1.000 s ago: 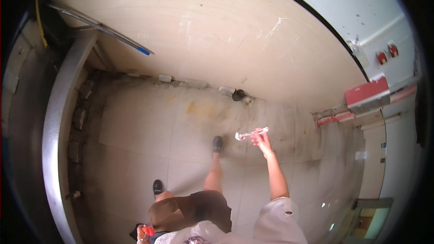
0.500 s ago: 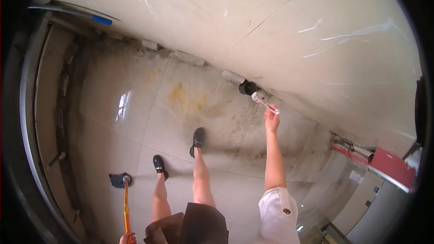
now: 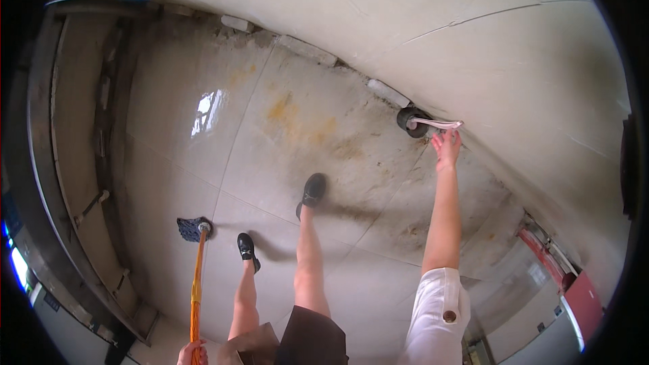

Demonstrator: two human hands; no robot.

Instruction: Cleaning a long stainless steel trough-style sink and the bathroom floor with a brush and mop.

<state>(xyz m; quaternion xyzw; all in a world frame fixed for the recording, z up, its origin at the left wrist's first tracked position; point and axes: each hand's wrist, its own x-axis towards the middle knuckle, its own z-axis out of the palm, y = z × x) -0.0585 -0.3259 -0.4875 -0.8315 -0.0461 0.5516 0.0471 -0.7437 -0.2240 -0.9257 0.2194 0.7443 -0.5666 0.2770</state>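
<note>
My left hand [image 3: 193,352] is wrapped round the orange handle of a mop [image 3: 197,277], whose dark grey head rests on the floor left of my shoes. A brush with a pale pink handle [image 3: 436,122] stands tilted, its head end down in a small round black holder [image 3: 408,122] on the floor beside the wall. The brush's white head is hidden inside the holder. Just below the free end of that handle is my right hand [image 3: 446,149], fingers apart, with nothing gripped; whether a fingertip still touches the handle is hard to see.
Pale blocks [image 3: 389,92] line the foot of the wall [image 3: 324,7]. Yellowish and dark stains [image 3: 284,111] mark the tiled floor. A metal-edged frame [image 3: 42,128] runs along the left, and a red box-like object [image 3: 583,304] stands at the lower right.
My right hand has put the brush into the black holder and let go of its handle. The view has shifted; my left hand still holds the mop.
</note>
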